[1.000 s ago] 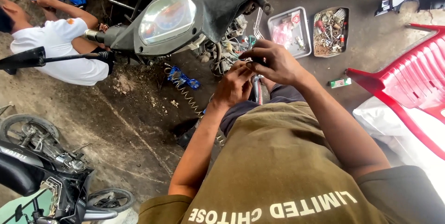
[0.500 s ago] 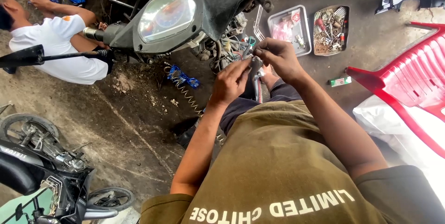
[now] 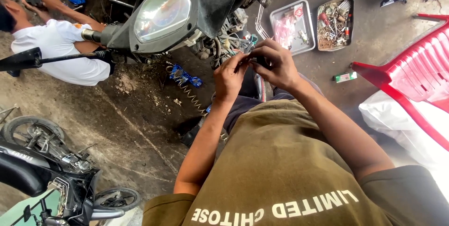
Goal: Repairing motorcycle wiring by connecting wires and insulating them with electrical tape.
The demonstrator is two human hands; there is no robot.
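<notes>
Head view: a black motorcycle front with an oval glass headlight [image 3: 162, 14] stands just beyond the fingers, its tangle of exposed coloured wires [image 3: 234, 43] directly behind the fingertips. A red plastic chair [image 3: 416, 67] sits well off to the right of the fingers. Beyond and to the right of them lie two shallow metal trays [image 3: 292, 29] of small parts. A coiled metal spring [image 3: 187, 90] lies on the concrete to the left of the fingers. The left hand [image 3: 230, 77] and right hand [image 3: 276, 64] meet thumb to thumb, fingers curled and pressed together around a small dark part [image 3: 258, 60], mostly hidden between the fingertips, so its shape is unclear.
</notes>
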